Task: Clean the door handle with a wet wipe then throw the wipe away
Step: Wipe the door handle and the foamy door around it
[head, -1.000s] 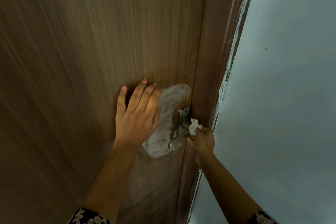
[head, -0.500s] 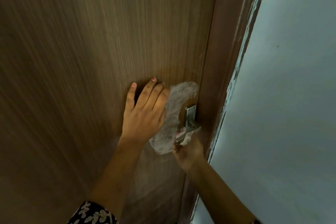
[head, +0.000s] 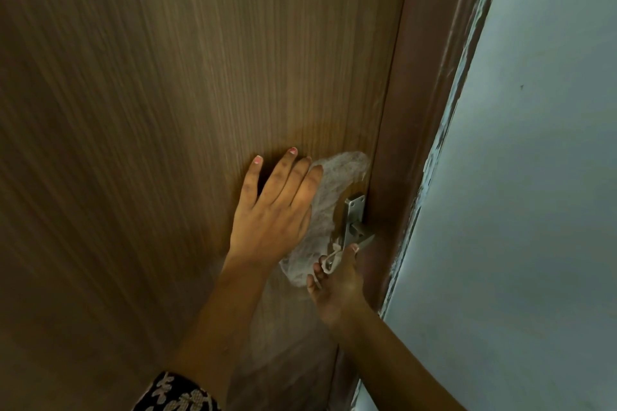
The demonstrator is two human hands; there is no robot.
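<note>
A silver lever door handle on a metal plate sits near the right edge of a brown wooden door. My right hand reaches up from below and pinches a small white wet wipe round the lever's free end. My left hand lies flat on the door just left of the handle, fingers straight and pointing up. It presses on a loose patch of translucent plastic film stuck to the door around the handle.
The dark brown door frame runs up the right side of the door. Beyond it is a pale blue-grey wall with chipped paint along the frame's edge.
My right hand has moved from the handle's plate side down and left to the lever's free end, taking the wipe with it. My left hand has stayed flat on the door.
</note>
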